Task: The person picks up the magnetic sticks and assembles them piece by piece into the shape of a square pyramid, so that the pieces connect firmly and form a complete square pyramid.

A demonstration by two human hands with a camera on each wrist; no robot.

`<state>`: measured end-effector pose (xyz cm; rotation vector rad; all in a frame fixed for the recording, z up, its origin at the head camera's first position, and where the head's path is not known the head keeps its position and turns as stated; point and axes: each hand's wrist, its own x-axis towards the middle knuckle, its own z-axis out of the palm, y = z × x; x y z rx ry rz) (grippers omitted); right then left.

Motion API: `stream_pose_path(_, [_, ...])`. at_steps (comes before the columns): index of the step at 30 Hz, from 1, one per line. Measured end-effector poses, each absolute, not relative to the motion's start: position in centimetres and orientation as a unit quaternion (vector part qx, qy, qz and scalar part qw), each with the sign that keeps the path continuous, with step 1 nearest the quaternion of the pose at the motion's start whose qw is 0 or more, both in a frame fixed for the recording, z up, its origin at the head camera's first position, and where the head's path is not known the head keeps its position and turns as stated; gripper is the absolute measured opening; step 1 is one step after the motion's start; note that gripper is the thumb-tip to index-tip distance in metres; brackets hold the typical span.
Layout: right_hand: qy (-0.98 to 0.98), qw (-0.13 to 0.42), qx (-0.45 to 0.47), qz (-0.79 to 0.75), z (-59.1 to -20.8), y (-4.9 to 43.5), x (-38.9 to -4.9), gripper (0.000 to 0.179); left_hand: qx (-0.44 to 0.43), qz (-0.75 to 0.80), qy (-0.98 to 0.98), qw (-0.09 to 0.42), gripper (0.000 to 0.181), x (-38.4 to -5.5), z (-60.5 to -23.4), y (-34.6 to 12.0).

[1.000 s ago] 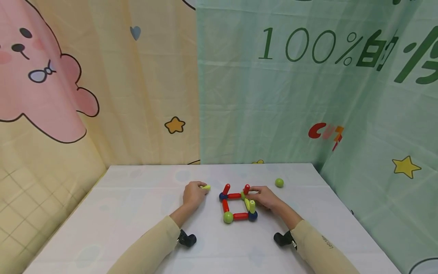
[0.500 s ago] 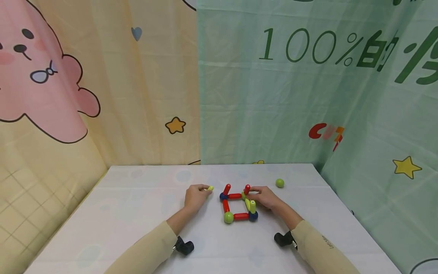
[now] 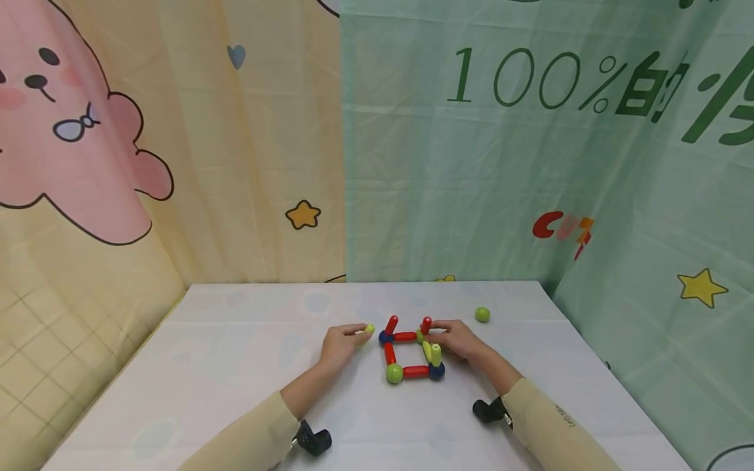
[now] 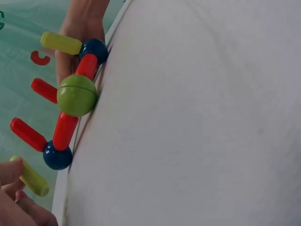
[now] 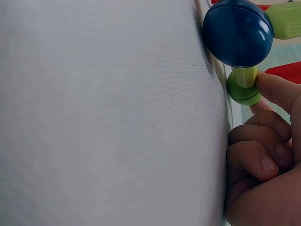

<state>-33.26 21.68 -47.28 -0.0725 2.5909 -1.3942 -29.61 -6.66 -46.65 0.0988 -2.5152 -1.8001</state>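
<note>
My left hand [image 3: 340, 347] pinches a yellow-green toy building stick [image 4: 34, 180], held tilted beside the left of a square frame. The frame lies on the table, with blue balls at its far-left corner [image 3: 385, 337] and near-right corner [image 5: 238, 33]. Green balls form the near-left corner [image 4: 76, 95] and far-right corner [image 5: 243, 92]. Three sides are red sticks [image 3: 415, 371]; the right side is yellow-green. Two red sticks [image 3: 391, 324] and a yellow-green stick [image 3: 436, 354] stand up from corner balls. My right hand [image 3: 456, 338] grips the far-right green ball between thumb and finger.
A loose green ball [image 3: 482, 314] lies toward the back right of the white-covered table [image 3: 235, 392]. Printed curtains [image 3: 253, 163] hang behind and beside the table. A black wrist camera [image 3: 314, 439] sits at each sleeve.
My left hand has moved right and slightly nearer me with the yellow-green stick, closing on the frame, and the stick has tilted. My right hand and the frame stay put.
</note>
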Motion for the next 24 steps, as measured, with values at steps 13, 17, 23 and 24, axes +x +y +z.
stream_pose_path(13, [0.874,0.089,-0.019,-0.476,-47.3,21.5,-33.1,0.039,0.006,-0.640,-0.767,-0.034,0.029,-27.2,-46.0,-5.5])
stream_pose_path(17, [0.872,0.087,-0.021,-0.481,-47.2,21.5,-33.1,0.037,0.001,-0.659,-0.750,-0.056,0.032,-26.6,-46.1,-5.1])
stream_pose_path(23, [0.868,0.089,-0.030,-0.487,-47.1,21.5,-33.0,0.036,-0.005,-0.694,-0.714,-0.094,0.040,-26.0,-46.3,-4.5])
stream_pose_path(24, [0.868,0.090,-0.031,-0.487,-47.1,21.5,-33.0,0.036,-0.008,-0.702,-0.705,-0.099,0.040,-25.9,-46.4,-4.4])
